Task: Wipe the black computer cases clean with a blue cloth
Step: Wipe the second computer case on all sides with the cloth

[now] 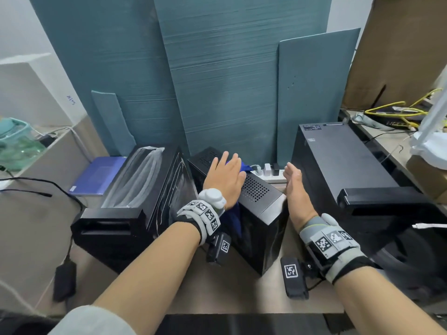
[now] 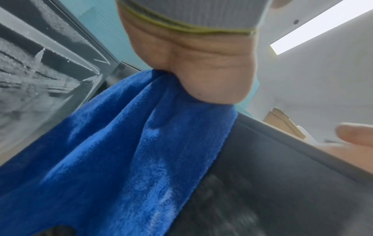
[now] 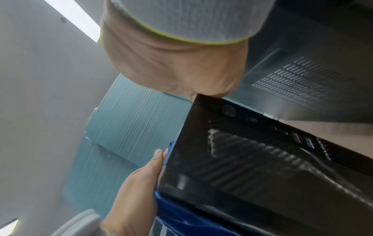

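your left hand (image 1: 226,181) flat, pressing blue cloth (image 2: 113,151) on middle case (image 1: 256,209) | right hand (image 1: 296,187) loose, empty (beside it) | tan desk (image 1: 217,286), teal panels (image 1: 227,81) behind

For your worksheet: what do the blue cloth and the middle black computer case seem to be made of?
Blue cloth: soft, fuzzy pile, likely microfibre; it drapes in folds under the left hand.
Middle black computer case: probably painted sheet metal, matte top punched with small vent holes; its glossy front could be plastic.
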### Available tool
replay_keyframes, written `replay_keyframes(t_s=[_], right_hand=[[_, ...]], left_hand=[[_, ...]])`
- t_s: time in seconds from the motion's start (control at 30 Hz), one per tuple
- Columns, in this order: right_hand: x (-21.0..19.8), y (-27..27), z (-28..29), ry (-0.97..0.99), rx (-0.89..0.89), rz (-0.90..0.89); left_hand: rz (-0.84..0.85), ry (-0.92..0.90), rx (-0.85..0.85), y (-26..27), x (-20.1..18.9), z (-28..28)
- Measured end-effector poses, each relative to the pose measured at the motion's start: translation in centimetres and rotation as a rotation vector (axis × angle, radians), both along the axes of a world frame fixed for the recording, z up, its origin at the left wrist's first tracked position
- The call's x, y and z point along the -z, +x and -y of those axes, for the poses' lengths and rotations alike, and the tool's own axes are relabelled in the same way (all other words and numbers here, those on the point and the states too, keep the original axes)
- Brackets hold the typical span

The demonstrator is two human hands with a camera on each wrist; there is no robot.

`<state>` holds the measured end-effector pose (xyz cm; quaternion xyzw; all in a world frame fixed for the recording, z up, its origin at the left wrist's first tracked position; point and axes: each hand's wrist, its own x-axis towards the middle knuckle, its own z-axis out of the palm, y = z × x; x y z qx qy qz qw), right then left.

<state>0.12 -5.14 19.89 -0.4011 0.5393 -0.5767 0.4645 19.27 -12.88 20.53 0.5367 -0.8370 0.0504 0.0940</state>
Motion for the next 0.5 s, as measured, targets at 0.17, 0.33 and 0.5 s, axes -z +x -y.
replay_keyframes(t_s=[0.17,0.33,0.5], right_hand=[[-1.1,0.0,-0.2,0.001,-0.013,0.141],[-1.3,-0.4,-0.2,0.018,-0.058,0.182],[-1.2,-0.4,-0.2,0.036,-0.074,0.186]], left_hand=[[-0.002,-0.056,0.040,-2.6,0.2,-4.1],[-0.054,-0.080,0.096,-4.9,0.2,-7.1],[-0.158,-0.115,0.198,-6.6,0.5,-10.1]])
